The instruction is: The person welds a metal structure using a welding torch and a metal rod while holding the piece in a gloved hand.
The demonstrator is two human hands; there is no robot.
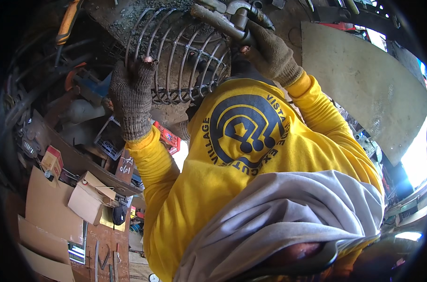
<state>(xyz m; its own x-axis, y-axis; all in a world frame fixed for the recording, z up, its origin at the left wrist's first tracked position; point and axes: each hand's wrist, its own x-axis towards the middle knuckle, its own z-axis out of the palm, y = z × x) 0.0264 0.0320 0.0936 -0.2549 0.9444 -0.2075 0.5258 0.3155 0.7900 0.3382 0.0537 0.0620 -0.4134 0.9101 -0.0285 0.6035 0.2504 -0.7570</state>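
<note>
A basket-like frame of curved metal rods (178, 51), joined by cross rods, lies at the top middle. My left hand (131, 96), in a brown knitted glove with a bare fingertip showing, grips its left side. To the right of the frame, my right hand (273, 54), gloved alike, closes around the lower end of a thick metal pipe piece (218, 21). A short crossing tube and a bent pipe (239, 7) adjoin that piece. The glove hides part of its end, and I cannot tell whether it touches the rod frame.
An orange-handled tool (69, 22) is at the upper left. Cardboard boxes (87, 199) and flat cardboard (51, 207) lie at lower left, near a red crate (169, 137) and a blue crate (109, 141). A large grey sheet (359, 84) stands at right.
</note>
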